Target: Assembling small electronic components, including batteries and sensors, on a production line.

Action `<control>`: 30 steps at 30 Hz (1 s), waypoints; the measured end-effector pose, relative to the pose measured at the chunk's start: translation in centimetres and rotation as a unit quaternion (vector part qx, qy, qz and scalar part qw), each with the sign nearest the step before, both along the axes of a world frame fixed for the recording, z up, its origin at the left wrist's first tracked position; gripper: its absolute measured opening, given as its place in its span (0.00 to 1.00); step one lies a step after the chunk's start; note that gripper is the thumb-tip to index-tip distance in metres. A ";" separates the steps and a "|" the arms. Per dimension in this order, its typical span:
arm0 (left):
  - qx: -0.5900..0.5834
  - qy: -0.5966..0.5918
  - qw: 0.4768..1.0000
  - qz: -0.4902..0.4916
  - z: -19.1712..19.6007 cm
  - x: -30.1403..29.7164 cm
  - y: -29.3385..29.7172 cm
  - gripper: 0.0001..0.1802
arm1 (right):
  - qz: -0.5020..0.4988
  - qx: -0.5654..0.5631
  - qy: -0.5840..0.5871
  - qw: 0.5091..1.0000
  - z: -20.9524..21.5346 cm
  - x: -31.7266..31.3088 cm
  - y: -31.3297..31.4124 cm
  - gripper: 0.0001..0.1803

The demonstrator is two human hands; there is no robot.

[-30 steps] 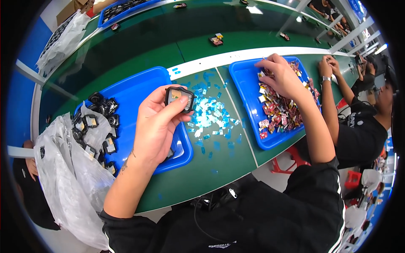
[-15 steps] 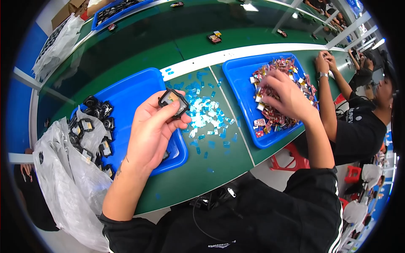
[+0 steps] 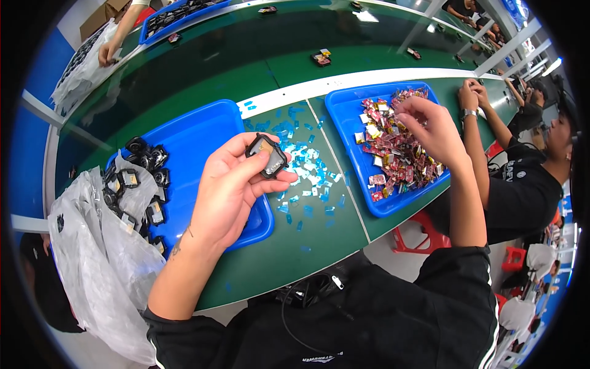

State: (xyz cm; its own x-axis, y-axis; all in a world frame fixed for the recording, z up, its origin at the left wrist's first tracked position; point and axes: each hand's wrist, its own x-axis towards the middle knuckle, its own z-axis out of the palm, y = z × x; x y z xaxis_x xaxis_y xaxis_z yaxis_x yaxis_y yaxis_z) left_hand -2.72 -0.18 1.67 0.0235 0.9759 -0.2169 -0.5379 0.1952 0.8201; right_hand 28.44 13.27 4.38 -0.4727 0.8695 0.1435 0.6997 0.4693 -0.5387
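The left hand (image 3: 230, 187) gripped a black square housing (image 3: 266, 156); the right hand (image 3: 430, 126) hovered over the red components (image 3: 393, 157), fingers pinched, contents unclear. Fitting one likely needed alignment.

1. Bare green desk (image 3: 319, 246) lies open between the two shallow blue plastic trays (image 3: 203, 141) (image 3: 344, 111), strewn only with small blue film scraps (image 3: 301, 157).
2. A crumpled clear plastic bag (image 3: 92, 258) crowds the left edge.
3. A neighbour's forearms (image 3: 491, 123) block the right.

You get bright, even overhead light; lamp glare streaks the green table (image 3: 246, 67) at its far side, and fisheye bending with black corners rings it.
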 end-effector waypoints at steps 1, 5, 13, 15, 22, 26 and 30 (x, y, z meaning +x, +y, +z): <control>0.001 0.001 1.000 0.001 0.1 0.0 -0.1 0.12 | 0.001 0.001 0.001 1.000 0.0 -0.3 0.0 0.07; 0.007 0.017 1.000 -0.017 0.3 0.0 -0.2 0.15 | 0.122 0.015 -0.092 0.988 -0.4 -2.1 -1.1 0.12; 0.014 0.048 0.998 -0.024 -0.2 0.1 -0.4 0.18 | 0.106 0.145 -0.075 0.981 -3.1 -2.8 -2.4 0.08; 0.013 0.074 0.997 -0.027 0.1 0.2 -0.4 0.19 | -0.008 -0.001 0.027 1.000 -2.3 -3.0 -3.2 0.07; 0.017 0.079 0.996 -0.049 -0.2 0.1 -0.4 0.19 | 0.023 -0.054 0.058 0.997 -2.3 -1.5 -3.1 0.09; 0.017 0.082 0.995 -0.061 -0.4 0.1 -0.3 0.19 | 0.028 -0.009 0.065 0.997 -2.0 -0.3 -2.7 0.09; 0.021 0.104 0.992 -0.061 -0.5 0.2 -0.4 0.22 | -0.023 -0.020 0.193 0.981 -1.7 0.7 -2.5 0.06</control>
